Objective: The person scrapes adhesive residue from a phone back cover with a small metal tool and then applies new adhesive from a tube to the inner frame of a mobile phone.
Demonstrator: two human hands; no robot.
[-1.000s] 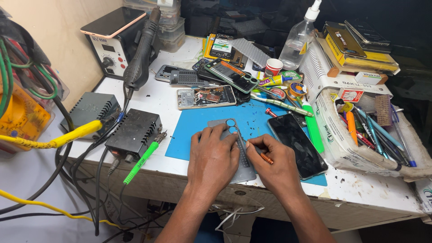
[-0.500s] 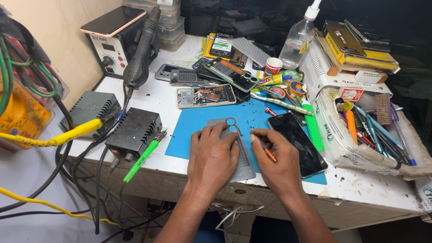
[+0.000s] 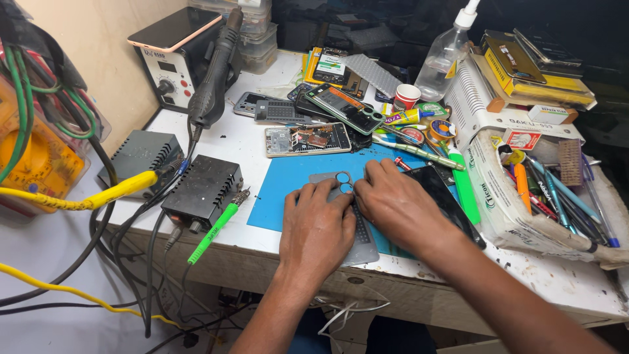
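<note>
both hands, left hand point(image 3: 319, 224) and right hand point(image 3: 393, 200), press flat on the grey phone cover point(image 3: 359, 239) beneath them.

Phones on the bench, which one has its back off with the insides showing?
The opened phone lying crosswise just beyond the blue mat, its circuit board and parts exposed. The grey phone under both hands and the black phone beside it are closed.

a black soldering station point(image 3: 202, 190), a green-handled iron point(image 3: 215, 228) and a spray bottle point(image 3: 447, 49) crowd the bench.
</note>
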